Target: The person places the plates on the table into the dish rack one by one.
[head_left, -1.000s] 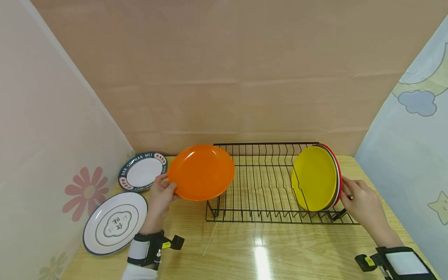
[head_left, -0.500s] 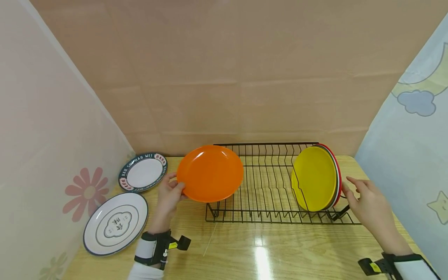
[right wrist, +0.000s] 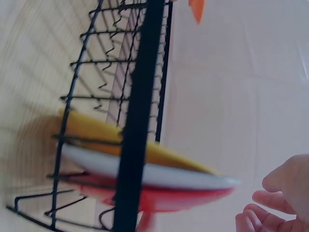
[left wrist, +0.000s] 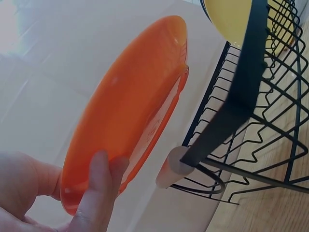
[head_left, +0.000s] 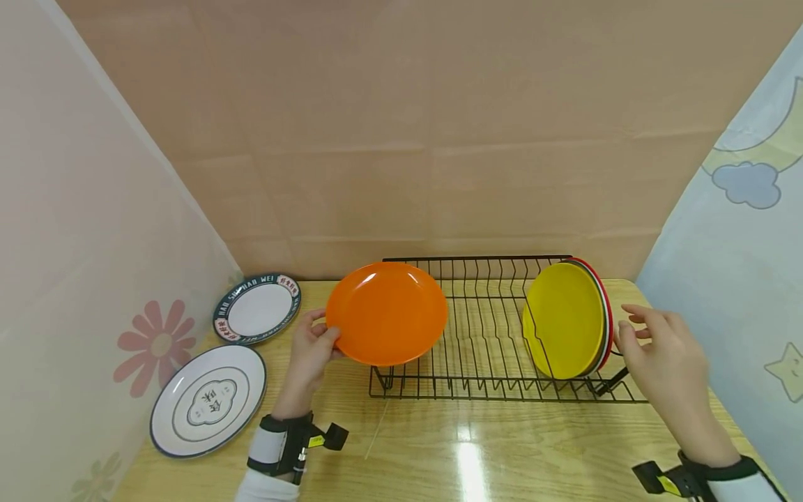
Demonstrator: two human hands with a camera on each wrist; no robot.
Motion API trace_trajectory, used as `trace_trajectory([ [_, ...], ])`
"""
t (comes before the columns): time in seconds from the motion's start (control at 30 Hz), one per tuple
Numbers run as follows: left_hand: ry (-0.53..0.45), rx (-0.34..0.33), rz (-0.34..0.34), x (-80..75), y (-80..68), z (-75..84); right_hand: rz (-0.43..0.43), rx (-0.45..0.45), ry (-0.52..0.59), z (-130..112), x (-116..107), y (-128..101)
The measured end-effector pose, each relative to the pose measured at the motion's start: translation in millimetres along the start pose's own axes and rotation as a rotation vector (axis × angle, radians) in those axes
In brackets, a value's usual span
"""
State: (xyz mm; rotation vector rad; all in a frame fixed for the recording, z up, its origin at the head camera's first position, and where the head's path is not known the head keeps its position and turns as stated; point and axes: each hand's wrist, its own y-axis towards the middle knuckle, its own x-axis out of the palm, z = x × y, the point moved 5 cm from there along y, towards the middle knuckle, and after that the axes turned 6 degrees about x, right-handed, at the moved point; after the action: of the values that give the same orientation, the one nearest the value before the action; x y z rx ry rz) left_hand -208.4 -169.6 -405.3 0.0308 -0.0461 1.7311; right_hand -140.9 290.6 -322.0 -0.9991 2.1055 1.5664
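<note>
Orange plastic plate [head_left: 387,313], round and glossy, is held up on a tilt above the left end of the black wire dish rack [head_left: 483,348]; its lower rim hangs just over the rack's front rail, and I cannot tell whether it touches the wires. The left hand [head_left: 310,354] pinches the plate by its left edge, thumb on the face turned towards the person and fingers [left wrist: 99,188] curled behind the rim, as the left wrist view shows plainly.

At the right end of the rack a yellow round plate [head_left: 562,319] stands upright in the slots, with a white plate [right wrist: 159,175] close behind it and a red plate [right wrist: 169,199] last in the row, the three packed together. The right hand [head_left: 659,355] hovers just beside the red rim with its fingers spread and relaxed, holding nothing; from the head view it looks clear of the plates, though the gap is slight.

On the pale wooden desk [head_left: 464,453], left of the rack, lie two flat plates: a white one with a dark lettered band round its rim [head_left: 256,307] further back, and a white one with a grey cloud-shaped motif in the middle [head_left: 208,400] nearer the front. Both lie well apart from the orange plate. Each wrist wears a black strap with a white cuff.
</note>
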Motion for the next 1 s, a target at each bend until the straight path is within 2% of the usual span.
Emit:
trace_trajectory([
  [0.23, -0.004, 0.001, -0.014, 6.2, -1.7, 3.0, 0.022, -0.072, 0.024, -18, 4, 4],
  [0.67, -0.023, 0.007, -0.05, 18.2, -4.2, 5.1, -0.022, -0.117, 0.043, -49, 17, 2],
  [1.0, -0.058, 0.0, -0.075, 28.8, -7.4, 4.4, -0.138, -0.075, 0.124, -70, 45, -3],
])
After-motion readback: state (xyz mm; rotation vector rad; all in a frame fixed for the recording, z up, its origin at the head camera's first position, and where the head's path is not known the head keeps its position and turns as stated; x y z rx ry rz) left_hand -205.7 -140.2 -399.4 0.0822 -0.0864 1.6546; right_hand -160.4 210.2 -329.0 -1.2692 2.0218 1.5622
